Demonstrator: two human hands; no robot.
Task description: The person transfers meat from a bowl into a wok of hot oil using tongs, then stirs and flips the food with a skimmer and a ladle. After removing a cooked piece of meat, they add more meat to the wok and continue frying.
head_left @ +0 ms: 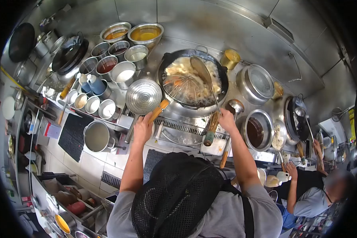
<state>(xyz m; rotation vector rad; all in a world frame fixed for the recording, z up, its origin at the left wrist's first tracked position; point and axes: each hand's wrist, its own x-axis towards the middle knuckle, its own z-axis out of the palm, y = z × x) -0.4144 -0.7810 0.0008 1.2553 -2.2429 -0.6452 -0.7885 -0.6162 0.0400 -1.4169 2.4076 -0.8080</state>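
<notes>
My left hand (pixel 142 129) is closed round the wooden handle of a wire strainer (pixel 182 90), whose round mesh lies over the wok (pixel 225 85). In my right hand (pixel 227 121) is the metal handle of a long ladle (pixel 201 68). The ladle's broad head rests in the wok, among pale, bubbling food (pixel 180 66). Orange pieces show beneath the mesh. Just left of my right hand, a bundled wooden tool (pixel 212 130) leans at the stove's edge. A perforated skimmer (pixel 144 96) lies beside the wok, near my left hand.
Metal tubs of sauces and powders, including white powder (pixel 123 74), crowd the left counter. A pot of dark liquid (pixel 258 129) and a lidded pot (pixel 256 84) stand right. A large stockpot (pixel 98 136) sits lower left. A co-worker (pixel 313 194) works at another wok (pixel 295 119).
</notes>
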